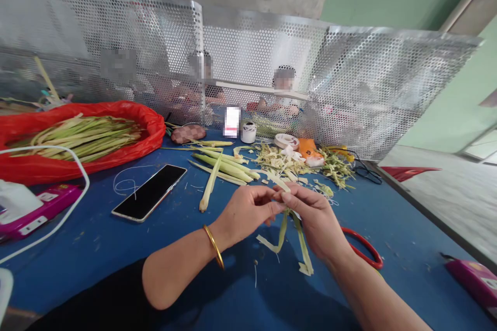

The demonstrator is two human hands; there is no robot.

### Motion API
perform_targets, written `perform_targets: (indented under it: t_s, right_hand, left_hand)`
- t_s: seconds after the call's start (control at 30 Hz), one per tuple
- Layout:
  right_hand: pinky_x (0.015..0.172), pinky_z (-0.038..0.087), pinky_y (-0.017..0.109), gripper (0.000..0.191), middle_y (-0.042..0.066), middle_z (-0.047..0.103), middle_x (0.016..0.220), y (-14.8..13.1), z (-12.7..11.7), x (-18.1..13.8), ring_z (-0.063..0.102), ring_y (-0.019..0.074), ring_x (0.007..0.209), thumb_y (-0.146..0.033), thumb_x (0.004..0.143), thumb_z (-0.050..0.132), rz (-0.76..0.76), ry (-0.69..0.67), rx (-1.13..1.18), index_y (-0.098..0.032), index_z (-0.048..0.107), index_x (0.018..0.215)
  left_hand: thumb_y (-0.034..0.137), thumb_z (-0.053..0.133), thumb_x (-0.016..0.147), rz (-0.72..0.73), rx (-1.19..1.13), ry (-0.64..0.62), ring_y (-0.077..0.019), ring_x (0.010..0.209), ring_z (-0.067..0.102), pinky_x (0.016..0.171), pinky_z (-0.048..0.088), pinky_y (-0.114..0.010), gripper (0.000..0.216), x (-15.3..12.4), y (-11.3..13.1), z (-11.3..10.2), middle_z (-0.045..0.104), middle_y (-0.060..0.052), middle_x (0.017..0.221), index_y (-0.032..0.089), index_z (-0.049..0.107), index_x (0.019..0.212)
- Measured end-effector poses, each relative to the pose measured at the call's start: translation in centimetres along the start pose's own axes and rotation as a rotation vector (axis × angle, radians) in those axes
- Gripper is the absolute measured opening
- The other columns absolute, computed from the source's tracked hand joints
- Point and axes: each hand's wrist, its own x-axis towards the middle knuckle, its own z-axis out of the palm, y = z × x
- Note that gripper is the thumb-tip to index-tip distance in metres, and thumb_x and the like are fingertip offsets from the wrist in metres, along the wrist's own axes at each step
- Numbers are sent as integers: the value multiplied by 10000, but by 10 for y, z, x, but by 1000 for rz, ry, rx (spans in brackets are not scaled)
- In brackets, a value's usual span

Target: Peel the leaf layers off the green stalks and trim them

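Both hands meet over the blue table, fingers pinched together on pale green leaf strips. My left hand, with a gold bangle at the wrist, closes its thumb and fingertips on the strips from the left. From the right, my right hand pinches them between thumb and fingers. Two strip ends hang below the hands, and another pale strip sticks up toward the back left. The fingers cover the spot where the strips join. Beyond my left hand lie several long green stalks.
A red bag of long leaves stands at left, near a black phone and a purple power strip. Leaf scraps, a tape roll and a white spool lie before a perforated metal screen. Red-handled scissors rest by my right forearm.
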Motion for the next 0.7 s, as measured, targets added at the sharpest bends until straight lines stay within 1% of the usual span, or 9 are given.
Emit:
perform_targets:
  t_s: [0.07,0.13,0.23,0.33,0.43,0.5,0.53,0.63,0.7]
  right_hand:
    - [648,484,289,140,44,662,955,1,3,-2,603,188,794,-344,735,730,87,-31,88,-211,733,695]
    - [563,476,277,166,53,672,980,1,5,-4,607,172,708,-366,721,740,167,-55,163,-203,730,694]
    - [556,479,283,215,65,688,843,-2,5,-4,604,177,652,-388,678,769,271,-52,241,-184,735,738]
    - [576,472,266,227,51,671,747,-3,2,-3,591,172,667,-372,655,787,291,-4,268,-172,725,742]
    - [513,432,234,220,41,653,757,-4,2,-3,552,146,639,-381,693,765,241,28,225,-176,702,745]
    - [496,424,240,223,41,641,777,-4,4,-4,539,143,626,-399,735,727,176,10,134,-182,683,765]
    - [524,441,250,213,44,639,798,-4,5,-6,551,150,654,-394,754,709,116,-4,63,-185,671,757]
    - [719,489,299,121,44,647,857,-4,10,-11,598,185,813,-303,790,670,-123,-44,-218,-201,625,744]
    - [750,492,321,48,36,660,858,-3,11,-14,615,195,837,-238,803,641,-243,-48,-415,-220,625,845]
  left_hand:
    - [329,650,752,-19,-98,-95,-98,526,500,551,427,-230,163,-1,1,3,536,32,573,167,648,737]
    - [349,641,759,-50,-137,-168,-89,499,484,534,414,-229,204,-2,1,4,538,28,559,166,630,668]
    - [390,625,771,-112,-111,-193,-76,448,441,511,385,-231,277,-4,1,4,536,23,509,158,647,621]
    - [342,636,755,-188,-51,-214,-77,429,451,491,378,-226,220,-6,2,4,559,18,498,149,690,664]
    - [310,617,760,-255,2,-232,-78,394,451,449,353,-216,205,-6,2,5,579,7,485,140,700,682]
    - [319,588,777,-271,1,-214,-79,361,431,424,342,-216,228,-6,0,6,579,4,466,137,702,702]
    - [318,576,780,-268,-5,-194,-80,349,422,416,340,-217,233,-6,-2,6,576,3,457,137,698,698]
    - [289,586,733,-223,-54,-109,-80,350,421,413,340,-220,221,-5,-6,6,559,0,448,141,639,577]
    - [278,618,667,-211,-138,-91,-85,368,435,412,335,-225,202,-4,-7,6,552,-4,460,147,597,514]
